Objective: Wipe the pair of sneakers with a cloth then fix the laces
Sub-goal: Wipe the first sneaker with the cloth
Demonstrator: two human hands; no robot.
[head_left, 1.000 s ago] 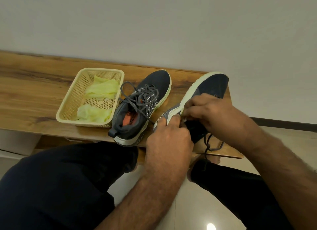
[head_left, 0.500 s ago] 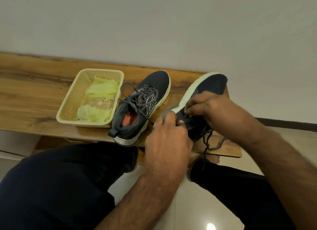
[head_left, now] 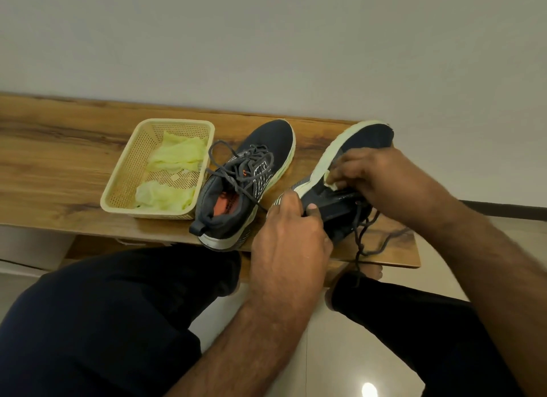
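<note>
Sneakers: the right-hand sneaker (head_left: 359, 143) is tipped onto its side on the wooden surface (head_left: 59, 165), pale sole turned toward the basket (head_left: 124, 171), toe pointing to the wall. The left hand (head_left: 291, 236) grips its heel end, thumb and fingers curled round the dark upper. The right hand (head_left: 381, 180) is curled over the middle of the shoe, pinching a small pale scrap (head_left: 331, 185) against the sole edge (whether it is cloth or something else I cannot tell). Its dark laces (head_left: 367, 239) hang loose past the near edge of the surface. The other sneaker (head_left: 248, 186) stands upright just beside the basket, between it and the tipped shoe, laces undone and orange insole showing. Inside the basket lie two crumpled yellow-green cloths (head_left: 177, 156), one toward the wall, one toward the near side.
</note>
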